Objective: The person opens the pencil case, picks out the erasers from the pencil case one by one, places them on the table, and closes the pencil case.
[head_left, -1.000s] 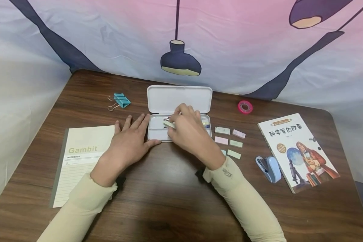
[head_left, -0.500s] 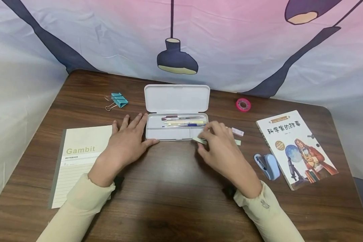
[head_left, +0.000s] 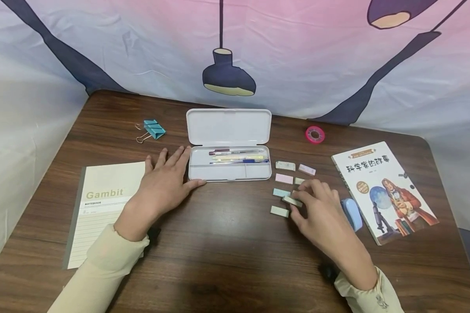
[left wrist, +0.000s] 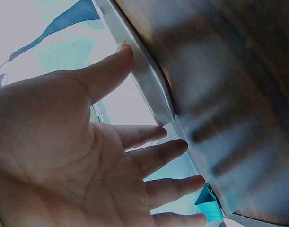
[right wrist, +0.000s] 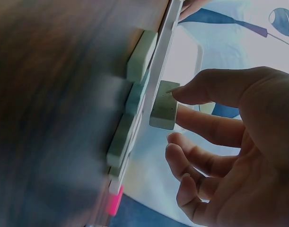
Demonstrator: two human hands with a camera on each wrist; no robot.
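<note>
My right hand [head_left: 324, 213] pinches a pale green eraser [right wrist: 164, 106] between thumb and index finger, slightly above the table. Under and around it lie several small erasers: a blue one [head_left: 281, 192], a pink one [head_left: 283, 178], a whitish one [head_left: 285, 166], a lilac one [head_left: 307, 169] and a light green one [head_left: 279, 211]. The white pencil case [head_left: 218, 174] stands with its lid up, several pens [head_left: 239, 159] in its rear compartment. Against the case's left side rests my left hand [head_left: 160, 191], fingers straight, thumb at the front edge; the left wrist view shows its palm [left wrist: 54, 137].
Left, a notebook [head_left: 98, 230] lies partly under the left forearm. Behind it is a teal binder clip [head_left: 154, 129]. A pink tape roll [head_left: 315, 134] sits at the back right. A blue stapler [head_left: 351, 215], partly hidden by the right hand, is beside a book [head_left: 384, 191].
The right hand has moved from over the pencil case rightward and nearer, carrying the green eraser to the other erasers. The pens are now uncovered. The left hand has stayed against the case.
</note>
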